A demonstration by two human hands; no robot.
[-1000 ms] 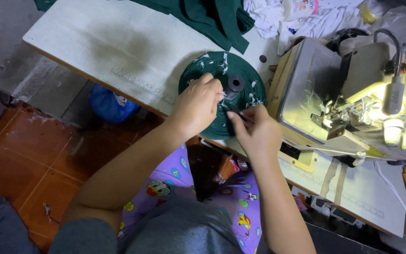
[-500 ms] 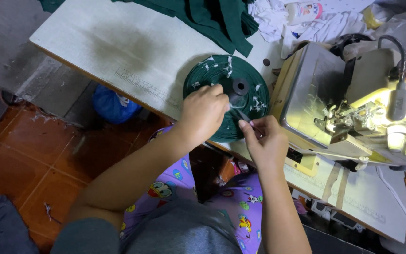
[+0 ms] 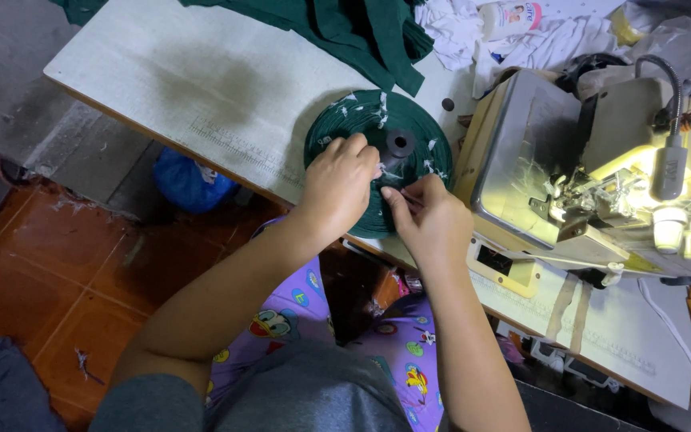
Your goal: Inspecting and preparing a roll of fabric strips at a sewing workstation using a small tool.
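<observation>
Compared with half a second ago, both hands sit slightly lower on the green tape roll (image 3: 377, 160), and the view has shifted a little. The left hand (image 3: 344, 186) lies curled on the roll's near left part, fingers pressing down on it. The right hand (image 3: 432, 214) pinches something thin between thumb and fingertips at the roll's near edge; what it is cannot be told. The roll lies flat on the pale surface (image 3: 201, 88), its dark hub (image 3: 400, 143) facing up; being round, it has no long axis. It looks like tightly wound fabric tape flecked with white lint, just beside the metal sewing machine (image 3: 585, 176). Dark green cloth (image 3: 345, 28) lies crumpled farther back.
</observation>
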